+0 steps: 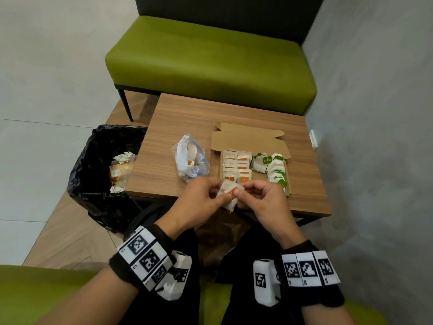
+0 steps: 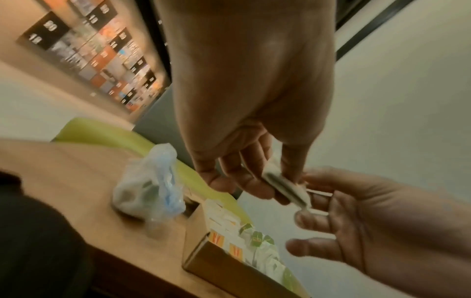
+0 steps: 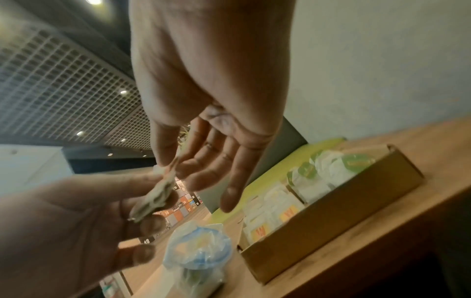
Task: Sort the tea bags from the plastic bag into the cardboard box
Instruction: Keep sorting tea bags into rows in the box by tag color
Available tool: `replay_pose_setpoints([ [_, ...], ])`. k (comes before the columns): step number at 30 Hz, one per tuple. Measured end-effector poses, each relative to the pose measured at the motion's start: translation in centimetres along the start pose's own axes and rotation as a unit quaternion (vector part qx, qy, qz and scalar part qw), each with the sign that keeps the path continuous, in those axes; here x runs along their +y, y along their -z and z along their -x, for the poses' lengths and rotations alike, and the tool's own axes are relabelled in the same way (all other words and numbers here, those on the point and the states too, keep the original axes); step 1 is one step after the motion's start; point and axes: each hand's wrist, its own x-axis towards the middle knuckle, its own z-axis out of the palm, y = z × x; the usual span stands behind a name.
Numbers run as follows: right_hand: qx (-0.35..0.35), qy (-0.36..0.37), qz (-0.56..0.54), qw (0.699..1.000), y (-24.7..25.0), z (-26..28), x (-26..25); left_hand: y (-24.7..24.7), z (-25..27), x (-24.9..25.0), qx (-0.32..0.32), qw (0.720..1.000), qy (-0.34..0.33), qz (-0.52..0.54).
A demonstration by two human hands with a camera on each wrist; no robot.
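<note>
— Where's the tea bag (image 1: 228, 192)?

— Held above the near edge of the tabletop (image 1: 178, 118), between both hands. The left hand (image 1: 199, 202) pinches it with thumb and fingers; the right hand (image 1: 262, 198) pinches its other end, remaining fingers loosely spread.

— And the rest?

— The plastic bag (image 1: 191, 158) lies just left of the open cardboard box (image 1: 248, 138), which holds orange-tagged bags on its left, green-tagged on its right.

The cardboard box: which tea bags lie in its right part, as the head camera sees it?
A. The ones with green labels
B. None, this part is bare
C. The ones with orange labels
A: in the cardboard box the green-label tea bags fill the right part, while the orange-label tea bags are stacked in the left part.
</note>
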Motion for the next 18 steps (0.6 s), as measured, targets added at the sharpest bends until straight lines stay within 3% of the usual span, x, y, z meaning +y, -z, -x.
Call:
replay_pose_setpoints([
  [4, 0.010, -0.007, 0.013, 1.000, -0.1, -1.8, 0.2, -0.5, -1.8, 0.0, 0.058, 0.992, 0.019, 0.114],
  [7, 0.018, 0.015, 0.056, 0.998, 0.3, -3.1, 0.3, -0.8, -3.0, -0.4, 0.077, 0.993, 0.029, 0.089],
  [11, 0.087, 0.017, 0.134, 0.987, 2.2, -5.7, 1.7, -0.8, -4.5, -2.1, 0.118, 0.990, 0.073, 0.033],
  [13, 0.092, -0.003, 0.209, 0.973, 3.2, -7.1, 2.9, -0.9, -4.8, -2.8, 0.106, 0.990, 0.096, 0.006],
  [18, 0.016, -0.042, 0.401, 0.915, 3.1, -8.6, 3.9, -1.7, -5.0, -3.9, 0.035, 0.987, 0.131, -0.088],
])
